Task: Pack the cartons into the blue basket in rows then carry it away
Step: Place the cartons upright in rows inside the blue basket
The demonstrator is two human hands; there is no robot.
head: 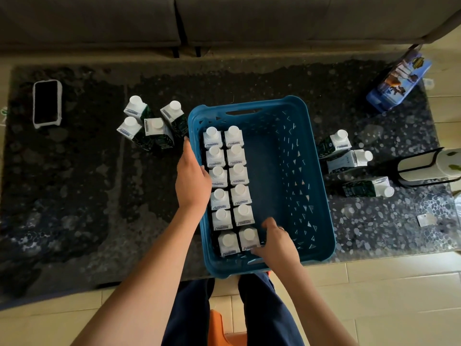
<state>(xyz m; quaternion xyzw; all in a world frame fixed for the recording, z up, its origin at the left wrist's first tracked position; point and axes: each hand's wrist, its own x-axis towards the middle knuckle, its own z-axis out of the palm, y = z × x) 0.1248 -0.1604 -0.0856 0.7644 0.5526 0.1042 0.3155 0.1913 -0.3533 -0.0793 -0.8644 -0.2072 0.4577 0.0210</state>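
The blue basket (294,186) stands on the dark table in front of me. Two rows of white-capped cartons (228,191) fill its left side, several in each row. My left hand (193,177) rests on the basket's left rim, fingers curled over the edge. My right hand (277,242) is inside the basket at the near end, fingers touching the nearest carton (249,238) of the second row. Several loose cartons (152,123) stand upright left of the basket. Three more cartons (349,158) are at its right, two lying on their sides.
A phone (47,103) lies at the table's far left. A blue packet (399,81) sits at the far right corner, and a white jug with a black frame (424,167) at the right edge. A sofa runs behind the table. An orange stool (219,328) is under me.
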